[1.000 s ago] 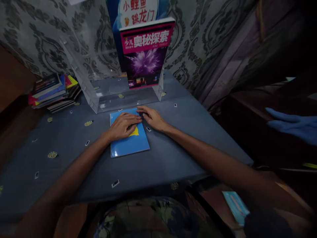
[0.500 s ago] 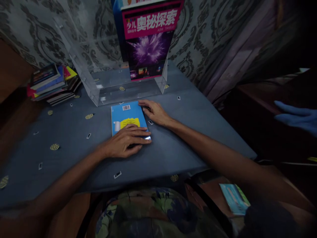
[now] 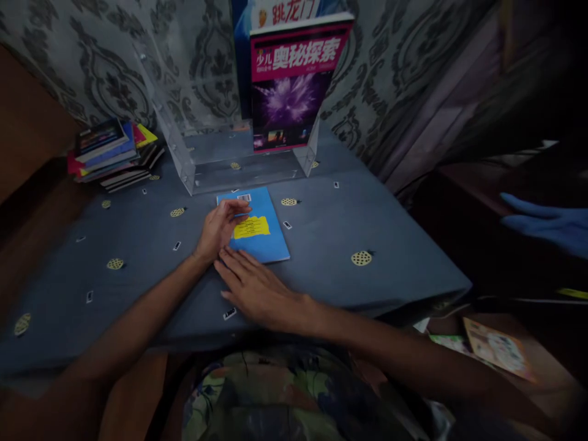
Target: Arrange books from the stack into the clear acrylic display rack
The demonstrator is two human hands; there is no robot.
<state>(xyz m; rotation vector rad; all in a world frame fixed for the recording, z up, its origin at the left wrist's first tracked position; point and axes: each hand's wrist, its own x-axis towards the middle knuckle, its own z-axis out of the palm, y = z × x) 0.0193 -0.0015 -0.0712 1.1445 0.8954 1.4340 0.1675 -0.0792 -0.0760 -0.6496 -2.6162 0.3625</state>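
A blue book with a yellow patch and a barcode lies flat on the cloth-covered table, back cover up. Over its left side is my left hand, fingers stretched out toward the barcode and partly covering it. My right hand rests at the book's near left corner, its fingers extended and lying on or just over the edge. That corner is hidden beneath it. Neither hand grips the book.
Behind the book stands a clear acrylic rack holding a magenta-and-purple book in front of a blue one. A pile of books sits at the back left. A blue-gloved hand reaches in from the right. Booklets lie below the table.
My left hand has moved up along the book's left side. The right hand has come from the far right corner to the near left corner. The view has shifted slightly.
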